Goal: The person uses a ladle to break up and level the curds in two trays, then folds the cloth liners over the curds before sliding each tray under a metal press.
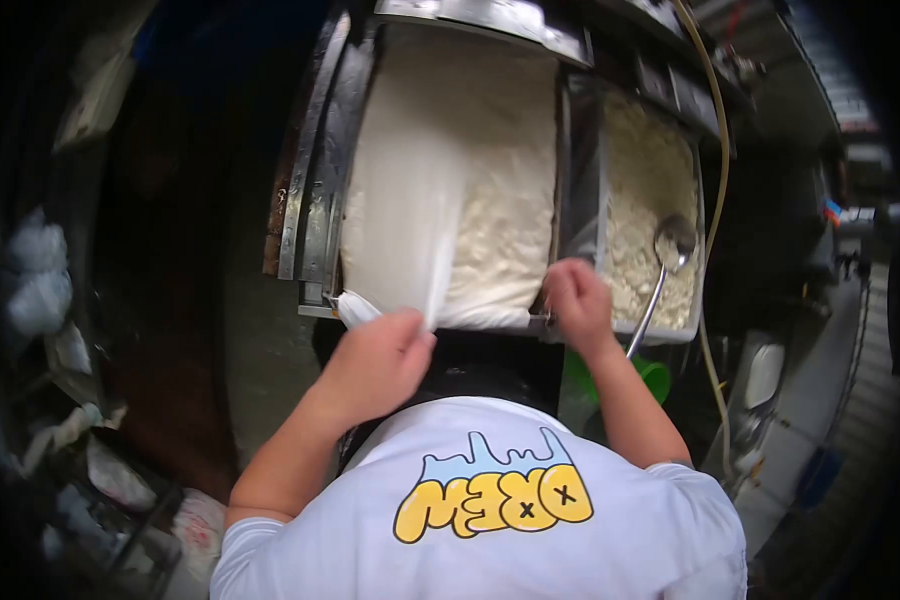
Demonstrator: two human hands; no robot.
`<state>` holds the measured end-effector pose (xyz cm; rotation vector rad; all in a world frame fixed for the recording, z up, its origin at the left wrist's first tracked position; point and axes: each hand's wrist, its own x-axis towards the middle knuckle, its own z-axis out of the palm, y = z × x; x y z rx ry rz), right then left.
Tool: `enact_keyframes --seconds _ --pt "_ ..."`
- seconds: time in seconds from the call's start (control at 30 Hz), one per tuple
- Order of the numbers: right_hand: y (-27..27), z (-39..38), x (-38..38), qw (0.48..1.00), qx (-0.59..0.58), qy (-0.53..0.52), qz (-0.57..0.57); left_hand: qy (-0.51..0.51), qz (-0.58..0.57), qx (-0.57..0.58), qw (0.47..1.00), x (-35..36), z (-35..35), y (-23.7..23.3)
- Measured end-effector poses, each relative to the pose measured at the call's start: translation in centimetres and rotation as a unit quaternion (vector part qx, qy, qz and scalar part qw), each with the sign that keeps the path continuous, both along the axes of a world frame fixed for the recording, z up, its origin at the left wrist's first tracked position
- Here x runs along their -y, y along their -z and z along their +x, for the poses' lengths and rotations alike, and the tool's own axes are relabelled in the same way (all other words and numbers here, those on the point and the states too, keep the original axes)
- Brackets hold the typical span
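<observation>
My left hand (385,362) is closed on a white cloth (442,240) at the front edge of a large metal tray. The cloth stretches up from my fist over the left part of the pale, lumpy mass (505,220) in the tray and is blurred by motion. Another bunched piece of cloth shows beside the tray's front left corner. My right hand (578,298) is a fist at the tray's front right corner; what it holds, if anything, is hidden.
Right of the tray stands a second container (698,250) of pale curds, with a metal ladle (660,285) resting in it. Below is a green container (653,378). A hose (720,150) runs down the right. White bags (40,300) lie at the far left.
</observation>
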<state>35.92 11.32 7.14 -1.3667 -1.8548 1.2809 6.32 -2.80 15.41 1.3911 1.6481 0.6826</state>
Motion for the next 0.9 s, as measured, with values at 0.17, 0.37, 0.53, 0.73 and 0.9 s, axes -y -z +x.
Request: enact_keyframes --seconds 0.17,0.37,0.53,0.73,0.9 --pt "-0.3 -2.1 8.7 0.973 -0.014 -0.197 0.116 -0.189 0.013 0.029 0.981 2.0 0.5 -0.8" --pt "-1.9 -9.7 8.4 0.917 0.146 -0.347 0.136 -0.246 0.101 -0.132 0.955 3.9 1.5 -2.8" --pt "0.6 -10.3 10.6 0.849 0.251 -0.465 0.014 -0.282 0.136 -0.186 0.932 5.8 1.6 -3.1" --pt "1.6 -11.3 12.4 0.861 0.178 -0.407 0.247 -0.29 0.122 -0.131 0.94 7.6 1.8 -1.8" --pt "3.6 -14.2 11.4 0.778 0.264 -0.491 0.29 -0.292 0.157 -0.108 0.937 7.6 0.0 -0.9"
